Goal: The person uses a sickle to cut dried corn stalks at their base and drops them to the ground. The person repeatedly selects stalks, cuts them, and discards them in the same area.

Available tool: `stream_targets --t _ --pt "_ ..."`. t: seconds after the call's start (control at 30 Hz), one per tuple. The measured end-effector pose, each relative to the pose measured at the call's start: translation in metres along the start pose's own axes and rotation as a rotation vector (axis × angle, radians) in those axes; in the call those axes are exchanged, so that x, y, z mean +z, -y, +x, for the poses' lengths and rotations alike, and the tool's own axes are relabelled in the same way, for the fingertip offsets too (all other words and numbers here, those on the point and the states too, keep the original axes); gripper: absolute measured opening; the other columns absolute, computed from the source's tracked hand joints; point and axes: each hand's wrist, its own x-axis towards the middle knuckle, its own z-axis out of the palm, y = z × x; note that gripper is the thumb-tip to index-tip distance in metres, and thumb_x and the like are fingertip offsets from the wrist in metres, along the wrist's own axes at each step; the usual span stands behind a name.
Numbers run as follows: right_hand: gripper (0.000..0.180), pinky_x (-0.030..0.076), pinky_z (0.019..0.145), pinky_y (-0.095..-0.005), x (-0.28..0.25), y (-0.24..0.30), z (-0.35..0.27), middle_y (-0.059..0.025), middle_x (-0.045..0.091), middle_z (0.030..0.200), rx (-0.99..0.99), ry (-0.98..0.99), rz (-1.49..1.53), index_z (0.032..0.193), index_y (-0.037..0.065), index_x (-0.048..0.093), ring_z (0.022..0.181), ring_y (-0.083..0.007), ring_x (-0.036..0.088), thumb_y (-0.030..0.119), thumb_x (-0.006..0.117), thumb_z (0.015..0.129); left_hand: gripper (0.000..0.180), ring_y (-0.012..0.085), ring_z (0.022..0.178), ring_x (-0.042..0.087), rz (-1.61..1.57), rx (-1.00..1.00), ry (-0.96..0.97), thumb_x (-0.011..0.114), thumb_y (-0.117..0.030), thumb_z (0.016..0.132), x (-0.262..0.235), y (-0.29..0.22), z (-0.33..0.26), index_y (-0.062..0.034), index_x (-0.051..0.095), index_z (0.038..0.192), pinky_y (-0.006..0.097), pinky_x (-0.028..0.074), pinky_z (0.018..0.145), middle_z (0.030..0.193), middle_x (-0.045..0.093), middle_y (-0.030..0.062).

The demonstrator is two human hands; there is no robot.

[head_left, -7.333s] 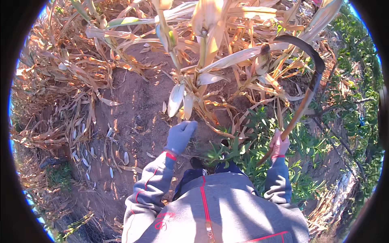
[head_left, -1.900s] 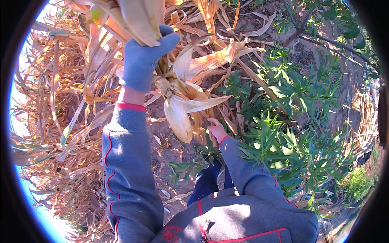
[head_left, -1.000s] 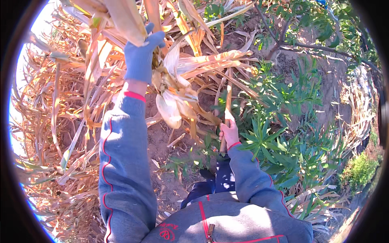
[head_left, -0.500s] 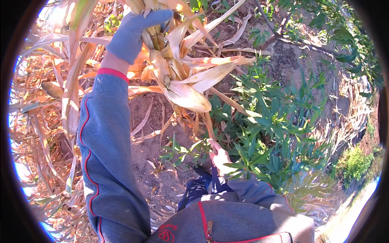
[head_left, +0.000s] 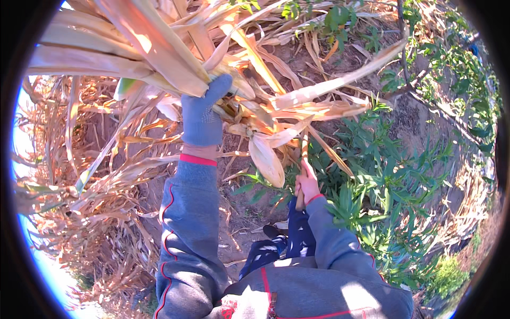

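My left hand [head_left: 204, 116], in a grey-blue glove, is closed around a bundle of dry corn stalks [head_left: 154, 45] at the upper left. Long pale leaves fan out from the bundle on both sides. Just right of the glove, an ear of corn in its dry husk [head_left: 266, 160] hangs downward. My bare right hand [head_left: 308, 186] is wrapped round a slim wooden handle [head_left: 305, 146] below the ear. The handle runs up beneath the dry leaves, which hide its far end, so the kind of tool cannot be made out.
Green leafy weeds [head_left: 382, 165] grow right of my right hand. A thin bare branch [head_left: 409, 74] crosses at the upper right. Dry corn litter [head_left: 101, 212] covers the ground at left, with brown soil [head_left: 234, 212] around my feet and a dark shoe [head_left: 273, 231].
My left hand has moved right and down in the picture with the stalks, whose leaves now spread wider. My right hand, still on the handle, appears slightly higher and farther right.
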Motion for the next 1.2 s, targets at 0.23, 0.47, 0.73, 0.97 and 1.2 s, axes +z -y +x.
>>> stream_targets --t 0.23,0.47,0.73,0.97,1.2 --pt "0.061 0.04 0.04 -0.0264 -0.037 -0.055 -0.076 -0.0006 0.043 0.064 0.087 -0.03 0.135 0.13 0.032 0.035 0.045 -0.0103 0.042 -0.001 0.047 0.08 0.035 0.0196 0.086 0.059 -0.056 -0.039 -0.135 0.065 -0.004 0.072 -0.154 -0.08 -0.135 -0.0014 0.056 0.106 0.032 0.047 0.078 0.094 0.059 0.0075" --pt "0.009 0.037 0.038 -0.0261 -0.064 -0.105 -0.075 0.0032 0.04 0.057 0.075 0.096 0.152 0.093 0.017 0.048 0.042 -0.0088 0.04 0.016 0.052 0.086 0.042 0.0241 0.095 0.058 -0.071 0.192 -0.623 0.062 -0.008 0.073 -0.302 -0.18 -0.379 0.0003 0.052 0.113 0.037 0.046 0.086 0.103 0.058 0.0115" --pt "0.054 0.04 0.039 -0.0285 0.005 -0.13 -0.066 -0.0003 0.039 0.059 0.092 0.244 -0.427 0.127 0.026 0.039 0.046 -0.0127 0.042 0.002 0.046 0.079 0.03 0.0189 0.098 0.058 0.265 0.398 -1.523 0.061 -0.014 0.078 -0.441 -0.186 -0.778 0.0024 0.062 0.103 0.032 0.043 0.09 0.103 0.062 0.0097" --pt "0.046 0.041 0.04 -0.0242 0.077 -0.12 0.003 0.0039 0.04 0.066 0.256 0.324 -0.893 0.117 0.03 0.044 0.048 -0.01 0.041 0.005 0.047 0.078 0.024 0.0185 0.092 0.057 0.426 0.614 -2.198 0.054 -0.013 0.084 -0.27 -0.221 -0.898 0.004 0.059 0.1 0.03 0.044 0.083 0.099 0.06 0.0091" --pt "0.054 0.039 0.037 -0.0267 0.162 -0.121 -0.014 -0.0018 0.043 0.067 0.042 0.597 -1.54 0.124 0.022 0.043 0.046 -0.0137 0.042 0.003 0.047 0.074 0.02 0.0215 0.092 0.06 0.667 1.05 -2.664 0.052 -0.005 0.084 -0.094 -0.261 -0.967 -0.0002 0.061 0.101 0.035 0.051 0.078 0.105 0.059 0.0136"
